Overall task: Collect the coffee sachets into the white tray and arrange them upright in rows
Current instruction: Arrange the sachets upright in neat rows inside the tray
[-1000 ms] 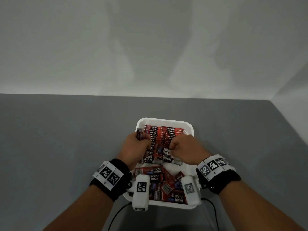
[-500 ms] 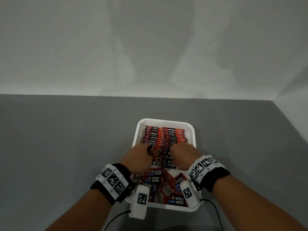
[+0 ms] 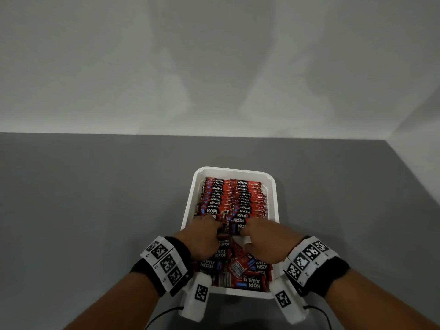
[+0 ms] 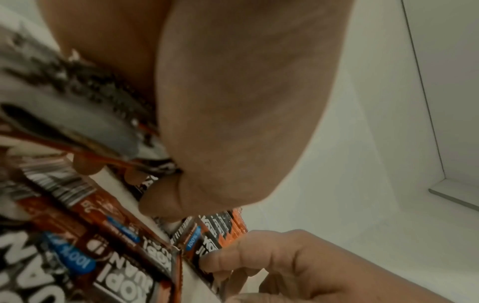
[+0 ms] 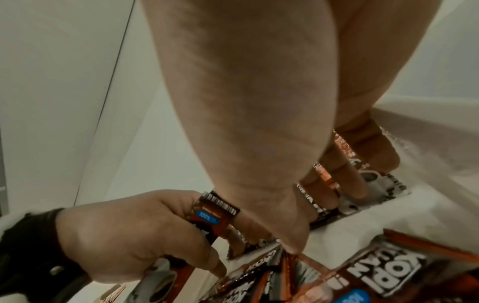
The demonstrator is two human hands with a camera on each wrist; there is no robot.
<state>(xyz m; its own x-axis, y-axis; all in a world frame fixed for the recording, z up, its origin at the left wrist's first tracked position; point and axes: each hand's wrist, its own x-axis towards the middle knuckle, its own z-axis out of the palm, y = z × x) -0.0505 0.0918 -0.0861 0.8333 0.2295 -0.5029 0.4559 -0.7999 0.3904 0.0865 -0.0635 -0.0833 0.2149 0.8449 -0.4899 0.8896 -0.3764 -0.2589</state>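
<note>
A white tray (image 3: 189, 206) with rounded corners sits low in the middle of the head view, its long side running away from the camera. Its far half holds red-and-black coffee sachets (image 3: 232, 198) printed "KOPI", standing on edge in two tight rows side by side. In the near half, toward the bottom of the frame, loose sachets (image 3: 240, 273) lie flat in a jumble, overlapping at different angles, some showing barcodes, some the label upside down. One held sachet (image 5: 207, 219) shows at lower left of the right wrist view.

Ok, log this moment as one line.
left hand grips sachets | right hand presses upright rows | loose sachets near end, white tray
</note>
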